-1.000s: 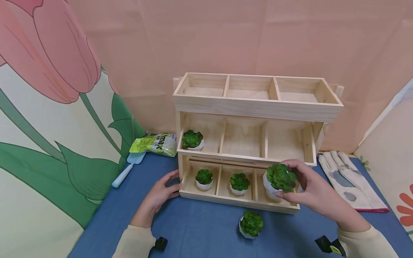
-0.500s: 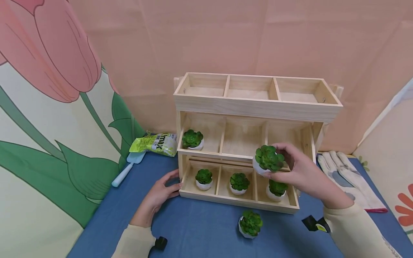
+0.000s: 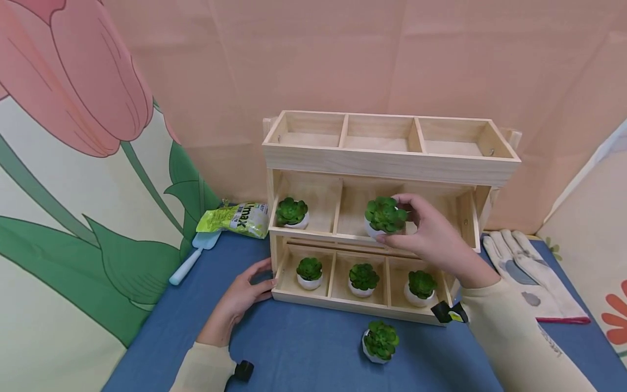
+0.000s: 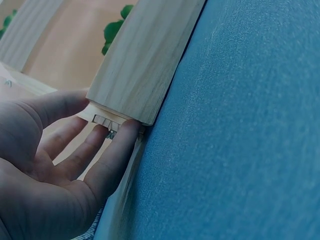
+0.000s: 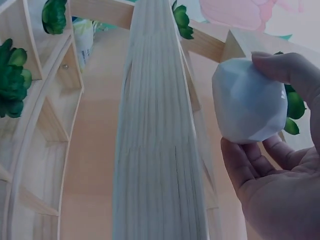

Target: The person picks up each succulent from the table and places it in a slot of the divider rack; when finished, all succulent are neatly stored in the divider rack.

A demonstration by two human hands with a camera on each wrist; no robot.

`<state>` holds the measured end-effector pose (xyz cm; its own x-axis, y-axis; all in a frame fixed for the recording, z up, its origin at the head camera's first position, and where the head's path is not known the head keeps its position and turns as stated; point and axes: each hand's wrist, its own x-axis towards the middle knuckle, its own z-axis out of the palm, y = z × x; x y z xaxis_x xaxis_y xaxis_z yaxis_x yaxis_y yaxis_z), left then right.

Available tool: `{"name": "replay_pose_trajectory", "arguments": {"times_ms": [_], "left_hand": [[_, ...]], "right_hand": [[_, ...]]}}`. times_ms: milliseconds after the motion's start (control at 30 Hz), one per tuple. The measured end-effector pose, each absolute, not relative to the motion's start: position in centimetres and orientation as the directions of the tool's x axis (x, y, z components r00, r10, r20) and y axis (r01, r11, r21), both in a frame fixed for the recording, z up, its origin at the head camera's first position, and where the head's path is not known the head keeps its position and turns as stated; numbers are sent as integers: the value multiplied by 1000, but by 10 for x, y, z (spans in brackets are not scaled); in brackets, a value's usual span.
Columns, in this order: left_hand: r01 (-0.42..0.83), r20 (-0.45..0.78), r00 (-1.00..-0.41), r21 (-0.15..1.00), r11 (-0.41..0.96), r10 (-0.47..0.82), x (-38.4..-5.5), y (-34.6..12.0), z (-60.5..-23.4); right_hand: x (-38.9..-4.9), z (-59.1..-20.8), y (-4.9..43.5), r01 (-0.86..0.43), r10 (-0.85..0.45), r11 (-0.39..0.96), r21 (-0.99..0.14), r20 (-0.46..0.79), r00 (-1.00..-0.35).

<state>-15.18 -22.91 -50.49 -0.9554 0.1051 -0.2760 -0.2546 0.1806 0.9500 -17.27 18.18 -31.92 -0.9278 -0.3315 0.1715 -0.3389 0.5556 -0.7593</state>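
Note:
In the head view my right hand holds a potted succulent at the front of the middle tier's centre compartment. In the right wrist view its thumb and fingers grip the faceted white pot. My left hand touches the lower left end of the wooden three-tier shelf; in the left wrist view its fingertips rest on the end of the bottom box. Three succulents stand in the bottom tier, one per compartment. Another succulent sits in the middle tier's left compartment.
One more succulent stands on the blue cloth in front of the shelf. Left of the shelf lie a green bag and a light blue trowel. White gloves lie to the right. The top tier has three compartments.
The right hand has carried its succulent up and left from the bottom right compartment area to the middle tier's centre, uncovering the succulent standing in that bottom compartment. The left hand has stayed put.

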Motion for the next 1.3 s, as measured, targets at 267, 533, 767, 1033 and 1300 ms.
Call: {"name": "replay_pose_trajectory", "arguments": {"times_ms": [267, 533, 767, 1033, 1300], "left_hand": [[-253, -275, -955, 951, 177, 113, -152, -230, -506], [-255, -277, -954, 950, 179, 113, -152, -230, -506], [-256, -277, -954, 951, 176, 112, -152, -230, -505], [-255, -277, -954, 950, 180, 110, -153, -230, -506], [-252, -274, -955, 950, 183, 111, -152, -230, -506]], "right_hand": [[-190, -318, 166, -298, -305, 608, -736, 129, -944], [-203, -321, 155, -328, -330, 606, -725, 146, -933], [-213, -323, 143, -339, -325, 662, -668, 151, -933], [-217, -325, 133, -366, -360, 682, -633, 144, -922], [-218, -327, 129, -372, -389, 677, -635, 120, -913]]}}
